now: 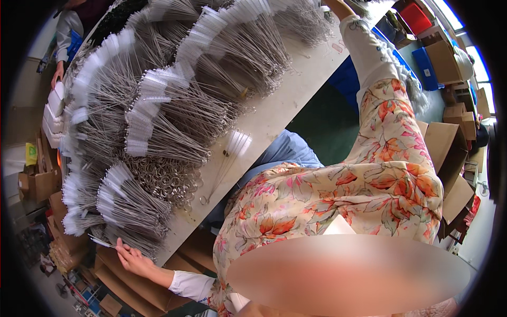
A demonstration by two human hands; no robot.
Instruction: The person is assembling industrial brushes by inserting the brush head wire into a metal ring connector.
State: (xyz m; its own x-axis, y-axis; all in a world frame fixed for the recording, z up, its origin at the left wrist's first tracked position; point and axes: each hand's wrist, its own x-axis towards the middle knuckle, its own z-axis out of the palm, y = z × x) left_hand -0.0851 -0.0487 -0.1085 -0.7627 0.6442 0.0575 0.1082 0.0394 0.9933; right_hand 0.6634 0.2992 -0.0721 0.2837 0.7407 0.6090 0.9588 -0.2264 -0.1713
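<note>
My left hand (136, 261) is at the lower left, by the table's end. Its fingertips pinch a thin wire brush (102, 242) with white bristles, which points away to the left. Right beside it lies a bundle of similar brushes (138, 198), their white tips to the left and wire stems toward me. My right hand (339, 7) reaches to the top edge of the view, near the far brush bundles (303, 21). Its fingers are cut off there. A few separate brushes (238, 143) with ring ends lie on the bare strip of table close to my body.
Heaped brushes cover most of the pale table (285, 100); a pile of wire rings (169, 179) shows among them. Cardboard boxes (119, 277) stand below its left end, others (446, 153) at right. Another person's hand (57, 74) is at far left by white boxes (54, 113).
</note>
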